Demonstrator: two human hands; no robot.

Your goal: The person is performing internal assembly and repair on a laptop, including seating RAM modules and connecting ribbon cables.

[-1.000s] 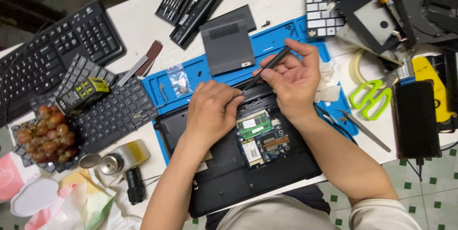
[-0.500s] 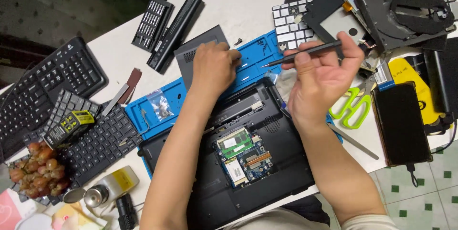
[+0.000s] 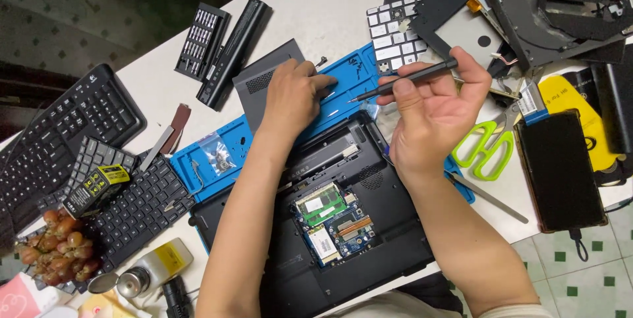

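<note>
A black laptop (image 3: pixel 389 226) lies upside down on a blue work mat (image 3: pixel 217 140), its bay open to show green circuit boards (image 3: pixel 326 216). My right hand (image 3: pixel 432 110) is lifted above the laptop's far right corner and grips a thin dark screwdriver (image 3: pixel 405 77), tip pointing left. My left hand (image 3: pixel 293 97) rests fingers-down on the mat's far edge, beside a grey cover panel (image 3: pixel 257 81).
A screwdriver bit case (image 3: pixel 201 41) and a long black battery (image 3: pixel 234 51) lie at the back. Keyboards (image 3: pixel 59 140) and grapes (image 3: pixel 56 245) sit to the left. Green scissors (image 3: pixel 491 146), a black phone (image 3: pixel 560 170) and dismantled laptop parts (image 3: pixel 527 8) crowd the right.
My left hand has reached from the laptop bay out to the far edge of the mat. My right hand has lifted the screwdriver up and to the right, clear of the laptop.
</note>
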